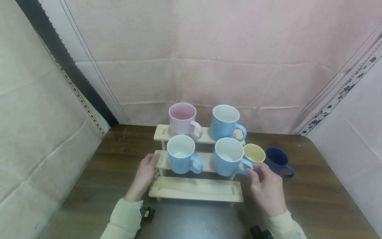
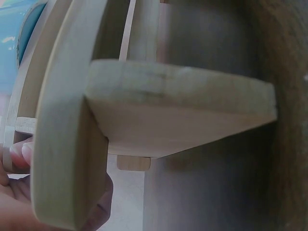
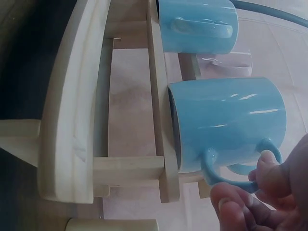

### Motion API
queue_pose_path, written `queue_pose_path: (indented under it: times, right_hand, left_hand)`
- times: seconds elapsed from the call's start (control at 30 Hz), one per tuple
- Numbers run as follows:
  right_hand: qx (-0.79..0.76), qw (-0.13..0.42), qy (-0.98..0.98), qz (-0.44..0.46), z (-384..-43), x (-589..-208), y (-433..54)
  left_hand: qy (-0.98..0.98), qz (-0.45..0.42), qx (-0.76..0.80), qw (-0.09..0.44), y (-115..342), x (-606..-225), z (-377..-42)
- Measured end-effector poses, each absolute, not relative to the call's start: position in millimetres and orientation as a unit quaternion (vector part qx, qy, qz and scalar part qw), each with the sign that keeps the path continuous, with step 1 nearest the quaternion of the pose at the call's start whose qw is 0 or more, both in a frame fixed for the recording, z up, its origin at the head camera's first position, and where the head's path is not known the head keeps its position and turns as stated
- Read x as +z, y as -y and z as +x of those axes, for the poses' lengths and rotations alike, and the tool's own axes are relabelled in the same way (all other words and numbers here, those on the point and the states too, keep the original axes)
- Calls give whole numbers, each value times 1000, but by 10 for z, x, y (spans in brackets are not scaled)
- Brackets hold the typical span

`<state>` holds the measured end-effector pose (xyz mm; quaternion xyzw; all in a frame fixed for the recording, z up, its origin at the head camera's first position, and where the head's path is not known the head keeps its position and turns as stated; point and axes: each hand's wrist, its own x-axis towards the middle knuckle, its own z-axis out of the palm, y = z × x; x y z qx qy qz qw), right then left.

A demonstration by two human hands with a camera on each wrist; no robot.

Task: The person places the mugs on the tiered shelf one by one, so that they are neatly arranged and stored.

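My right hand pinches the handle of a light blue mug that stands upright at the right of the middle step of a wooden tiered rack. In the right wrist view, thumb and fingers meet on that handle. At the left end of the same step, my left hand grips the board's edge; part of it is hidden behind the wood in the left wrist view. Another light blue mug is on the middle step. The top step bears a lilac mug and a light blue mug.
Right of the rack, a yellow mug and a dark blue mug stand on the brown wooden table. The yellow one is partly hidden by my right hand. Pale cloth hangs behind the table and at both sides.
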<state>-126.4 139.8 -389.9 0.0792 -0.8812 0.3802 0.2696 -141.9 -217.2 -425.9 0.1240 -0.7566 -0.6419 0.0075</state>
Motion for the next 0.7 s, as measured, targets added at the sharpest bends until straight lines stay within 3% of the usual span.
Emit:
queue_pose_path:
  times: [0.7]
  right_hand:
    - [389, 242, 885, 76, -1300, -3936, -1330]
  left_hand:
    - [758, 130, -639, 6, 2173, -4258, -1422]
